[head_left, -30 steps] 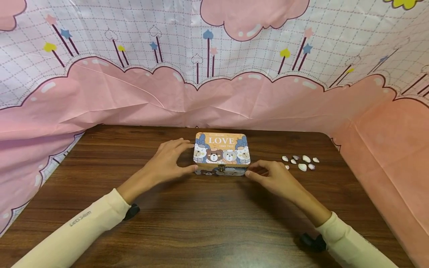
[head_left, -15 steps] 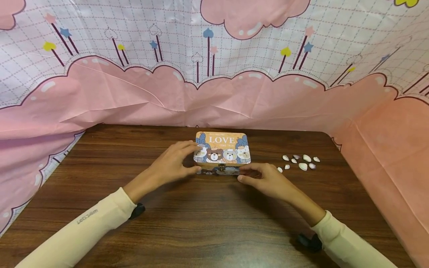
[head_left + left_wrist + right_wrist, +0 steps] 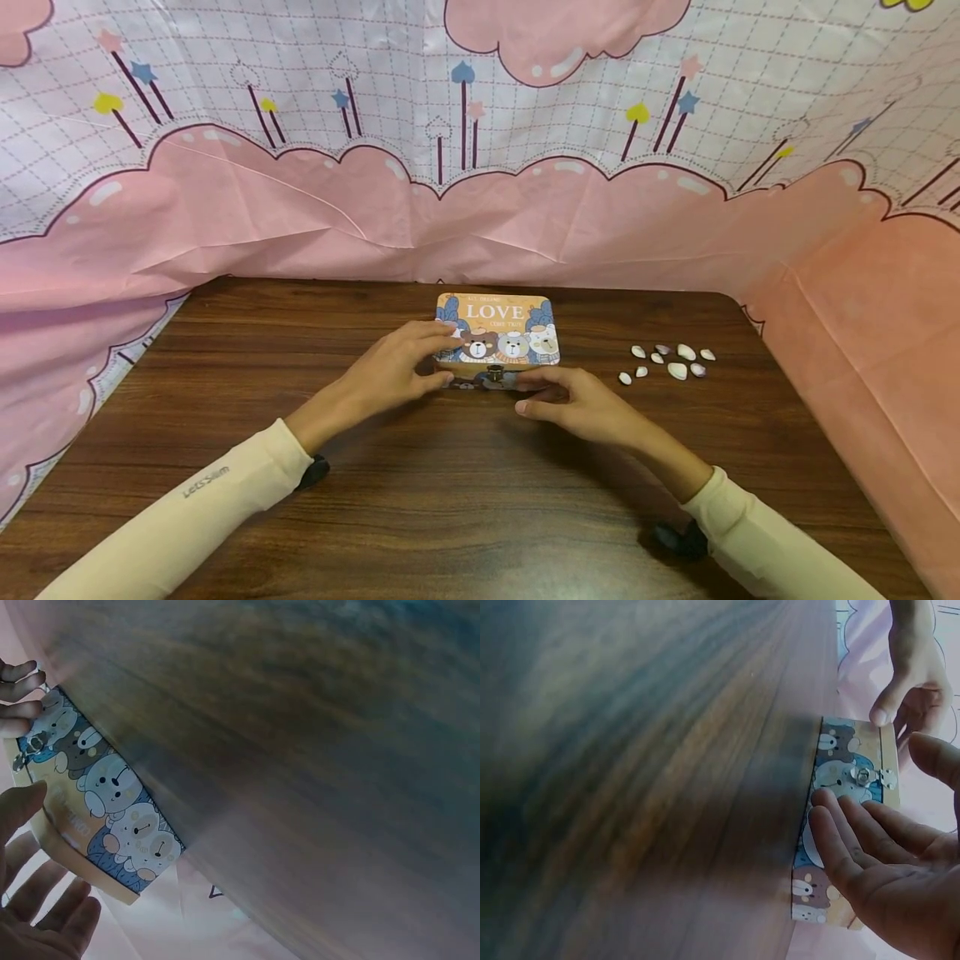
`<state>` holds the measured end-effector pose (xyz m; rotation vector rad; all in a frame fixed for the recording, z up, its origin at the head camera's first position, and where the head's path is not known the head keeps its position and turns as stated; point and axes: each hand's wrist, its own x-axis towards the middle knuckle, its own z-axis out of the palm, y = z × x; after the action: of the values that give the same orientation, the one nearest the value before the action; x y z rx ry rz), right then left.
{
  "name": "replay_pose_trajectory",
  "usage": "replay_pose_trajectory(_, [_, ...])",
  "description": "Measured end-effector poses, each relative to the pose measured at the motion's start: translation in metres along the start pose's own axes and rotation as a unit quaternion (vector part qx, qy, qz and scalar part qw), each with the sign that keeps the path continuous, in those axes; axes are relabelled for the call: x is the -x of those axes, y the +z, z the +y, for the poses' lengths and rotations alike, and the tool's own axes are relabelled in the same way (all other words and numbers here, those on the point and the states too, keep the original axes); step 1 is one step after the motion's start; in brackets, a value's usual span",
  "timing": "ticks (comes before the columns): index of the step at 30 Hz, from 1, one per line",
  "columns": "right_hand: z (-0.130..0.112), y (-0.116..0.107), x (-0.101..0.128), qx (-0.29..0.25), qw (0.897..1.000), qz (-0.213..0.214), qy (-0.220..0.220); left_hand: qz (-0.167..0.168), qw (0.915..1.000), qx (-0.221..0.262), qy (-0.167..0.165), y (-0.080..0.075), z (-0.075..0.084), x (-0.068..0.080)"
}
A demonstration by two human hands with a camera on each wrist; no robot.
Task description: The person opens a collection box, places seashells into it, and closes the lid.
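box: orange, blue, cartoon bears | table: dark brown woodgrain | backdrop: pink clouds, white grid

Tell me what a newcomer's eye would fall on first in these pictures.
The bear-printed LOVE box at the middle of the dark wooden table draws the eye first. The left hand holds its left end, and the right hand touches its front beside the small metal clasp. To the right lie a few small shells, and a pink cloud-patterned cloth hangs behind.
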<state>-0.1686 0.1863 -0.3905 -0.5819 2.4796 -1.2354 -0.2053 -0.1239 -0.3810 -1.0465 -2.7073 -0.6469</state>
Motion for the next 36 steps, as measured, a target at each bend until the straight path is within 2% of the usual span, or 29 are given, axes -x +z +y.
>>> replay_pose_trajectory(10, [-0.003, 0.008, -0.006, -0.044, 0.998, -0.037, 0.009, -0.011, 0.9991, 0.022, 0.035, 0.004, -0.001, -0.002])
replay_pose_trajectory(16, [-0.003, 0.011, -0.008, -0.069, 0.996, -0.049, 0.004, -0.003, 0.9986, 0.02, 0.049, 0.004, -0.002, -0.003])
replay_pose_trajectory(26, [-0.001, 0.011, -0.011, -0.088, 0.995, -0.056, 0.0, -0.014, 0.9984, 0.03, 0.046, 0.004, -0.001, -0.004])
replay_pose_trajectory(36, [-0.002, 0.011, -0.011, -0.089, 0.995, -0.04, -0.014, -0.016, 0.9983, 0.041, 0.039, 0.003, 0.0, -0.006])
